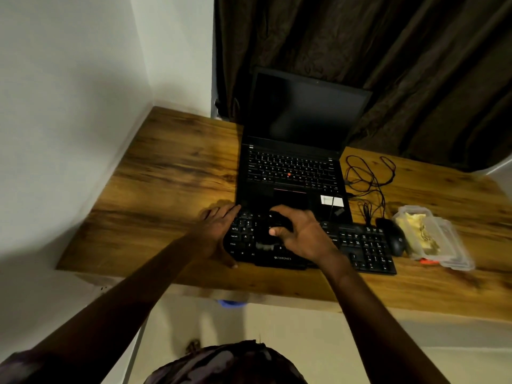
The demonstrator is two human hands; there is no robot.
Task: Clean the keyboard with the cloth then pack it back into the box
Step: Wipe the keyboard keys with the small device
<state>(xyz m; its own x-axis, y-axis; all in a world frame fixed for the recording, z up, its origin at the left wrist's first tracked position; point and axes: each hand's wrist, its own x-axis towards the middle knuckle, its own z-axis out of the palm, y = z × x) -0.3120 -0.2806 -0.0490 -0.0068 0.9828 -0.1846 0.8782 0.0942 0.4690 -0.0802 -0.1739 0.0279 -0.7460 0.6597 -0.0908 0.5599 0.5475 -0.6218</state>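
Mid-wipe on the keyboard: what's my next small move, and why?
Probably slide the right hand with its dark cloth rightward: it sits over the left half of the keyboard, while the left hand rests on that end.

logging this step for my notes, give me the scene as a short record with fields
surface: wooden desk
keyboard: black, flat on the desk, in front of an open laptop with a dark screen
left hand: laid flat over the keyboard's left end
right hand: grips a dark cloth on the keys
right of keyboard: mouse, then a clear plastic container
box: not in view
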